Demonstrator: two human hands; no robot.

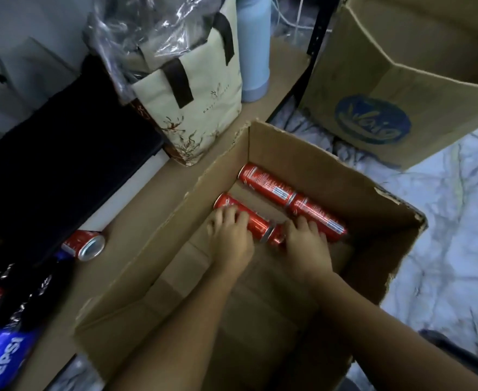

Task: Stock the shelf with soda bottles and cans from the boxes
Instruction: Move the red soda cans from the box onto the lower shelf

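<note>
Open brown cardboard box point(302, 170) at centre, flaps up, next to low brown shelf board point(136, 213). Inside, at far end of box floor: four red aluminium soda cans, all on their sides, in two end-to-end pairs. Far pair along the far wall, ends touching: far-left red can point(266, 184) and far-right red can point(316, 217). Near pair, ends meeting between the hands: near-left red can point(250, 220) and near-right red can point(277, 239). Left hand point(230, 235) down in box, grip curled over near-left red can, fingers across its top side, thumb not visible. Right hand point(307, 245) alongside, grip curled over near-right red can, covering most of it. Right fingertips just beside far-right red can; contact there not discernible. On shelf board, left of box: further red soda can point(84, 245) on its side, silver end toward camera. Near it, blurred: dark cola bottles point(2, 354) with blue Pepsi label. Further back on shelf board: cream fabric tote bag point(201, 108) with dark handles, upright, crumpled clear plastic wrap point(147, 26) at its mouth. Pale blue cylindrical flask point(253, 52) just beside the bag. Second brown cardboard box point(401, 88) with round blue logo at upper right, on white marbled floor point(443, 221).
</note>
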